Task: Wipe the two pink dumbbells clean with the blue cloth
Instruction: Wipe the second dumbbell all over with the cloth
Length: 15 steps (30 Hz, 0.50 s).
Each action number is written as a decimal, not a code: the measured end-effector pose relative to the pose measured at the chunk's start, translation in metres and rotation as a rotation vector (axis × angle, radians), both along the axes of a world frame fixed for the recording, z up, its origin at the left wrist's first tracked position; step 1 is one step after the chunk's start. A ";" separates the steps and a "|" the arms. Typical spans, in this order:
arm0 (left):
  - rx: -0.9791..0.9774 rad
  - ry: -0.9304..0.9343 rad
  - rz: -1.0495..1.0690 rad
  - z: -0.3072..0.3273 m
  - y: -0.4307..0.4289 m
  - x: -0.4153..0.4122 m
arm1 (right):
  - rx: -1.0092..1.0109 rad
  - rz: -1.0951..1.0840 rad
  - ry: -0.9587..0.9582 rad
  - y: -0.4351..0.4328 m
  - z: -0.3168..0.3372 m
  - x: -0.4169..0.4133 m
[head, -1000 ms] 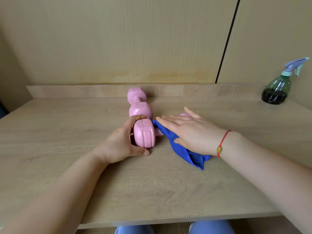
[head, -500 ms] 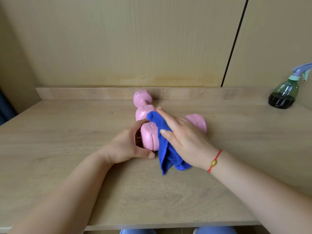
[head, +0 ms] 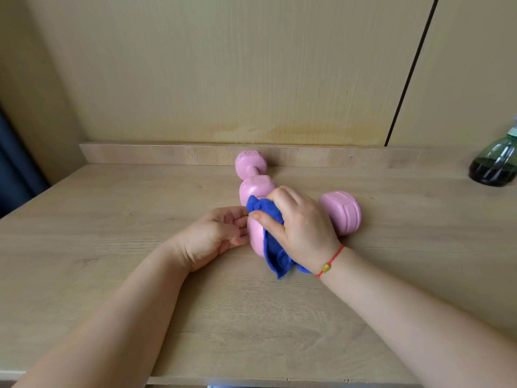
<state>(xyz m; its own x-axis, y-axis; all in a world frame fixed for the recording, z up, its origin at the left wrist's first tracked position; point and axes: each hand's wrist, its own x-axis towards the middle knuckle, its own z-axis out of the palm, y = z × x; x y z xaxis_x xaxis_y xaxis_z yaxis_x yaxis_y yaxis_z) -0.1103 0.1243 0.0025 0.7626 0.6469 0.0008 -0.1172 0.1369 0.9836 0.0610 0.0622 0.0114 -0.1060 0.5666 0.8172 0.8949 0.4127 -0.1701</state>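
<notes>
Two pink dumbbells lie at the centre of the frame on a pale wooden table (head: 117, 275). The near dumbbell (head: 342, 212) lies crosswise. The far dumbbell (head: 247, 163) points away toward the back wall, and its closer head touches the near one. A blue cloth (head: 270, 245) is draped over the near dumbbell's left head and handle. The right hand (head: 303, 231) clamps the cloth there, fingers curled over it and thumb pressed on the front. The left hand (head: 209, 239) has its curled fingers and thumb against that head's outer end. A red cord bracelet (head: 330, 261) circles the right wrist. A dark green spray bottle (head: 495, 166) stands at the right edge.
</notes>
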 end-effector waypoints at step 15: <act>-0.113 0.028 0.223 0.006 0.002 0.002 | -0.512 0.251 -0.498 -0.007 0.034 0.002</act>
<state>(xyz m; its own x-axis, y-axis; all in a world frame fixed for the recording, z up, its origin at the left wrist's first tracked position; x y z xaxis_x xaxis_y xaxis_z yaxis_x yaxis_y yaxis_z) -0.1086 0.1264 0.0086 0.5997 0.7940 -0.1001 -0.1302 0.2202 0.9667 0.0631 0.0551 0.0450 -0.5697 0.7724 0.2807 0.8055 0.5926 0.0043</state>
